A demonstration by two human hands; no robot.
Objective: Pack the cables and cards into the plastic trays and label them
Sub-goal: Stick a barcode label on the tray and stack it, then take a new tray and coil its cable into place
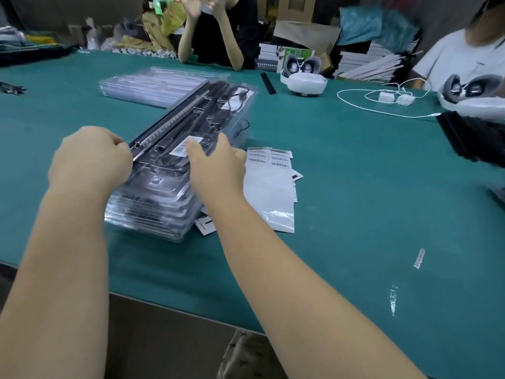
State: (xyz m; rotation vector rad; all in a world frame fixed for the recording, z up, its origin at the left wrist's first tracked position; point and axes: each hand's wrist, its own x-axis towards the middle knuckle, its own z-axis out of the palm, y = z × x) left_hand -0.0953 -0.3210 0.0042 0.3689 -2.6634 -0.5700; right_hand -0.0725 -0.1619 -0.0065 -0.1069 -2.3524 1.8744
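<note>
Plastic trays [153, 203] sit stacked near the desk [355, 214] front edge; the top tray [196, 119] is tilted. The left hand [90, 160] curls round its left rim, the right hand [216, 165] rests open-fingered over its label [182, 146]. Barcode label sheets [269, 187] lie just right.

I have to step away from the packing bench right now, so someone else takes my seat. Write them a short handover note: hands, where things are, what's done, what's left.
Left hand: fingers curled, pinching the near end of the long strip card at the top tray's left edge.
Right hand: fingers straight, resting on the top tray beside its barcode label.
The top tray sits on a stack of clear trays, with black cables inside it.
Label sheets lie right of the stack; a second tray stack lies further back.
Done: top tray filled and labelled.
Left: seat the card; whether more trays need packing can't be told.
</note>
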